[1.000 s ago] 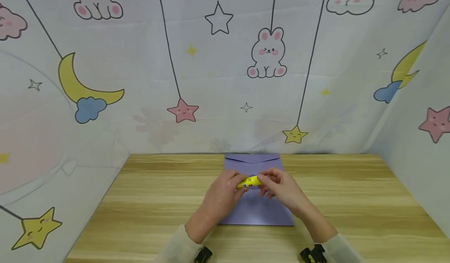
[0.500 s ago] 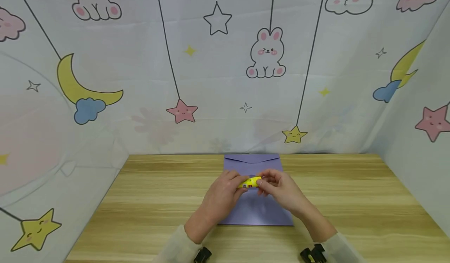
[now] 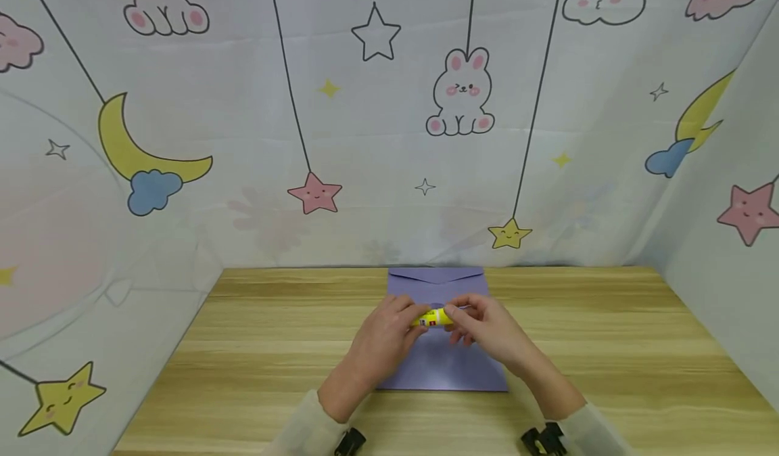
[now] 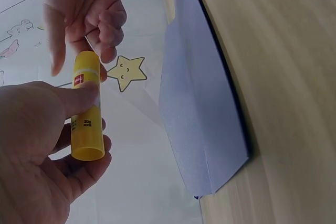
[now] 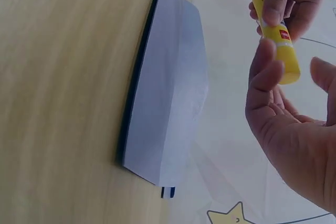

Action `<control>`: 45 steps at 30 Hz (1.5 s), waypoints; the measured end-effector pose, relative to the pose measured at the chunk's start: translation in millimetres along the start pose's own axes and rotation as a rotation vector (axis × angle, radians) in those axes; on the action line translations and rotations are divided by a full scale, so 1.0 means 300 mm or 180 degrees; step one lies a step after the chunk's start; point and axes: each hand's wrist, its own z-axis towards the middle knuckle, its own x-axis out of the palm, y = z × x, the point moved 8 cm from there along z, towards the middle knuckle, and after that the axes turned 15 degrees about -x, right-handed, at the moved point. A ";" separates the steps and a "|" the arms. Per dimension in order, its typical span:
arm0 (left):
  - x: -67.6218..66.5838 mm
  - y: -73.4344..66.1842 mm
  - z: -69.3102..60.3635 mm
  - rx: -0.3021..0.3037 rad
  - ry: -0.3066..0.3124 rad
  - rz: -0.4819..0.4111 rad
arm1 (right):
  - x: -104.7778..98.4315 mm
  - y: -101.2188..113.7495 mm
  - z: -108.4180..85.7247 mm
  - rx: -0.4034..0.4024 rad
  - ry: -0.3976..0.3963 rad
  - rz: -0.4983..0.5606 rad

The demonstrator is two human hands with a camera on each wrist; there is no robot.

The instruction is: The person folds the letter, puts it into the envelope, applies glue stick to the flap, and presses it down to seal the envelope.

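Left hand (image 3: pixel 388 337) grips the one yellow glue stick (image 3: pixel 433 318) above the one purple envelope (image 3: pixel 447 365); right hand (image 3: pixel 489 331) sits loosely bent at its far end, thumb off. Looks like uncapping to me, so next probably needs a proper pinch and pull. One table (image 3: pixel 274 348) underneath.

Gap betw. glue stk (image 4: pixel 87 137) & env. (image 4: pixel 205 114)

The head view looks forward and down over the desk (image 3: pixel 274 348) from farthest back. Both wrist views are close and turned sideways, with desk at right from the left wrist, at left from the right; both show the yellow tube (image 4: pixel 87 135) and purple envelope (image 4: pixel 197 98).
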 end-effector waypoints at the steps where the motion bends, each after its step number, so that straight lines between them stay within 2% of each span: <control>1: 0.000 -0.001 -0.001 0.0008 0.0001 0.0003 | 0.001 -0.003 0.000 0.0008 0.0011 -0.0008; 13: 0.002 0.006 -0.002 -0.0036 0.0042 0.0017 | 0.000 0.009 -0.003 -0.0187 0.0116 0.0041; 24: 0.010 0.011 -0.001 -0.0024 0.0032 0.0059 | -0.008 -0.013 -0.006 0.0078 0.0110 0.0016; 37: 0.009 0.013 -0.003 -0.0049 0.0058 0.0078 | -0.012 0.002 -0.002 -0.0153 0.0126 -0.0077; 45: -0.002 0.026 0.000 -0.0165 -0.0045 0.0090 | -0.043 0.024 -0.007 -0.0197 0.0061 -0.0116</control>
